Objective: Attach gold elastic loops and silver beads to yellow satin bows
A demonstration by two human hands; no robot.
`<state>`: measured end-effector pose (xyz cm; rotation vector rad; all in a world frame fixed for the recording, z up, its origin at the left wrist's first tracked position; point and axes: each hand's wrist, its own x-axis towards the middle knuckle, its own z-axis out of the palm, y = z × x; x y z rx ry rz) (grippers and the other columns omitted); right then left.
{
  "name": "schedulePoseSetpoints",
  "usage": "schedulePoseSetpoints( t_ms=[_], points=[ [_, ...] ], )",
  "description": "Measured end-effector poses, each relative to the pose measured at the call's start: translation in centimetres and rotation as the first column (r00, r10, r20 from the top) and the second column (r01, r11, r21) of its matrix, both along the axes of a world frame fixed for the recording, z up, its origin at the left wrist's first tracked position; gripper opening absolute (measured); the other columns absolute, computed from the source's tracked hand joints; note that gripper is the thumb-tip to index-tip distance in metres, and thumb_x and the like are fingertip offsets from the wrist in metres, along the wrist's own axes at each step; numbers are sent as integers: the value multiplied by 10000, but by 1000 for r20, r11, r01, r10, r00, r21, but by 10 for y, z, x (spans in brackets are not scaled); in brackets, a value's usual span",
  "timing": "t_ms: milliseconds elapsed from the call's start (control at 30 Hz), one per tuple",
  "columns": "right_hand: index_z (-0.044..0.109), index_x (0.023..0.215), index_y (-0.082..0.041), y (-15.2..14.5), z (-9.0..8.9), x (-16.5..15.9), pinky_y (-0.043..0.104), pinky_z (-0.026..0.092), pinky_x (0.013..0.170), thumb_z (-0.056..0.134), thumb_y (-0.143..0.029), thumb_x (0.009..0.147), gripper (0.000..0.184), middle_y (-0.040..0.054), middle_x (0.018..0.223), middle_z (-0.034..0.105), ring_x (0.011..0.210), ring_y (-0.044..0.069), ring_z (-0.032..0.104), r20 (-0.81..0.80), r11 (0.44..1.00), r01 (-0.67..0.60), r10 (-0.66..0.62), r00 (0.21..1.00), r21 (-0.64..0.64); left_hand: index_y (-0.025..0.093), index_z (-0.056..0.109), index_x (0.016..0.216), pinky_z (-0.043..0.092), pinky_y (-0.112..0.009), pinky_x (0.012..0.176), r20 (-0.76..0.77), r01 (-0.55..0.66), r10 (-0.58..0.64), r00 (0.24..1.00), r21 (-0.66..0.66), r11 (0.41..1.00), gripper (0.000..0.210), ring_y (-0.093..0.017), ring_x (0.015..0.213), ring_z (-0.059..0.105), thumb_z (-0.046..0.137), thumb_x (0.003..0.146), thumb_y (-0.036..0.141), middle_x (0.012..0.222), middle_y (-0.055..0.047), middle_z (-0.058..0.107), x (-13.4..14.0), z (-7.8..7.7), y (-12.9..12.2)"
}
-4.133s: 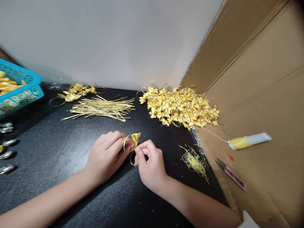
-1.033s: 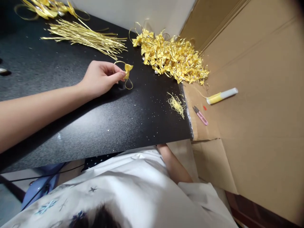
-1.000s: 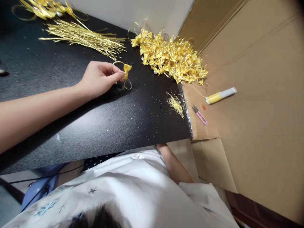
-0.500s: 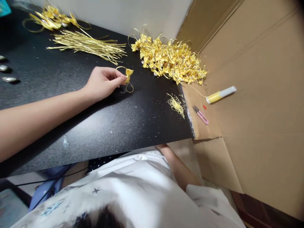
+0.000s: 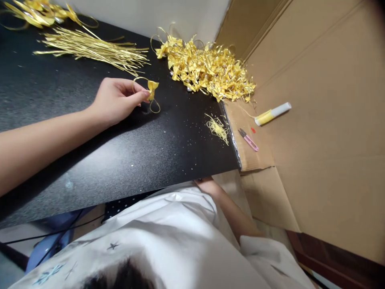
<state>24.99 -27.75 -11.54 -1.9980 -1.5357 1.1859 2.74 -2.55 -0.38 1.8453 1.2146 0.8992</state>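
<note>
My left hand [image 5: 116, 98] pinches a small yellow ribbon flower [image 5: 152, 89] between thumb and fingers, just above the black table [image 5: 144, 148]. A thin gold loop curves over the fingers, and another loop hangs below the flower. Beyond the hand lies a loose bundle of gold wire stems [image 5: 93, 48]. My right hand [image 5: 206, 184] is low by the table's front edge, against the white shirt. Its fingers are hidden beneath the tabletop, so what it holds does not show.
A heap of yellow ribbon flowers [image 5: 207, 68] lies against the wall, with more flowers [image 5: 39, 14] at far left. Thread scraps [image 5: 218, 128] lie near the right edge. On cardboard [image 5: 261, 154] are pink thread snips [image 5: 249, 140] and a yellow thread spool [image 5: 272, 114].
The view has shifted, so the table and its things sit further left and slightly higher. My left hand keeps its pinch on the flower. Slightly more of my right hand shows below the edge.
</note>
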Motion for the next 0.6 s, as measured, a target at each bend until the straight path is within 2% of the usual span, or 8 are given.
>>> schedulePoseSetpoints(
  t_ms=[133,167,333,400,433,500,567,600],
  points=[
    [667,1149,-236,-54,20,10,307,523,901,613,-288,887,272,52,1097,722,1031,182,676,48,990,-135,134,990,27,-3,692,967,451,-407,907,-101,-6,7,995,13,1000,504,-107,792,567,557,833,464,761,-1,630,0,2,-2],
    [684,1111,-243,-64,25,13,281,534,862,592,-310,902,238,32,1045,737,991,160,692,158,974,-207,192,969,89,-10,689,985,440,-424,917,-119,0,3,993,18,1000,534,-123,826,578,541,835,482,775,-5,628,0,2,-2],
    [718,976,-113,-84,32,37,301,540,883,529,-271,923,251,135,1018,749,994,172,702,443,972,-72,-35,896,223,1,681,1047,454,-440,904,-167,-17,23,986,37,999,569,-107,799,578,499,848,502,830,-23,637,0,4,-5],
    [712,910,-75,-86,31,38,270,536,875,522,-268,918,271,119,949,765,940,135,711,504,965,-57,-83,859,256,17,682,1060,465,-427,893,-187,-35,38,982,17,999,563,-94,776,562,505,849,509,830,-20,635,0,5,-5],
    [708,844,-104,-87,31,36,248,535,861,526,-248,915,243,96,913,771,923,115,712,483,969,-62,-65,873,241,22,684,1062,468,-414,889,-190,-44,44,981,7,999,554,-88,762,549,514,849,505,821,-18,634,0,5,-6],
    [704,901,-71,-87,38,30,187,511,859,544,-234,895,229,71,940,763,940,88,699,381,980,-80,6,925,180,35,699,1041,474,-369,879,-164,-52,51,985,1,999,509,-76,728,516,543,847,479,797,-14,639,0,5,-5],
    [700,965,-98,-82,58,24,187,497,884,600,-232,856,200,97,1083,726,1017,110,673,230,988,-91,60,971,127,59,716,994,480,-303,839,-104,-34,35,994,6,999,434,-76,697,494,570,837,436,782,-13,658,0,3,-3],
    [672,1085,-72,-78,74,23,197,500,889,613,-244,847,299,106,1135,705,1032,121,668,123,988,-115,102,987,101,72,720,967,479,-272,802,-72,-15,15,997,4,1000,396,-83,694,502,581,830,416,784,-14,670,0,2,-1]
  ],
)
